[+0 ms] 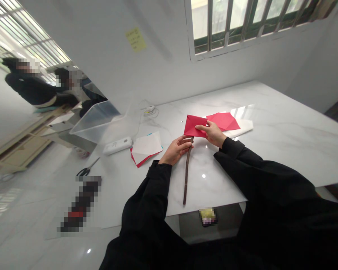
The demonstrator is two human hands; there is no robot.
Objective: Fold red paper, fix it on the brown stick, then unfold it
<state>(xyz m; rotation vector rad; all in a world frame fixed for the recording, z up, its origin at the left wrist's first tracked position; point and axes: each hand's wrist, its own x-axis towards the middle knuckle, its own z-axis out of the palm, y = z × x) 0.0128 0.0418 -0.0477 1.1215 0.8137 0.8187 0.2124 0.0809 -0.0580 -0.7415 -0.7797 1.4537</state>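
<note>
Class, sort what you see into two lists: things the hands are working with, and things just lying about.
In use: red folded paper, held by right hand; brown stick, held by left hand.
Lying about: second red sheet, paper stack, scissors, clear bin.

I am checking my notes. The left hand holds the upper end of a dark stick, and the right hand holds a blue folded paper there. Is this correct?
No. In the head view the folded paper is red, not blue. Otherwise right: the left hand holds the upper end of the dark stick and the right hand holds the paper there.
</note>
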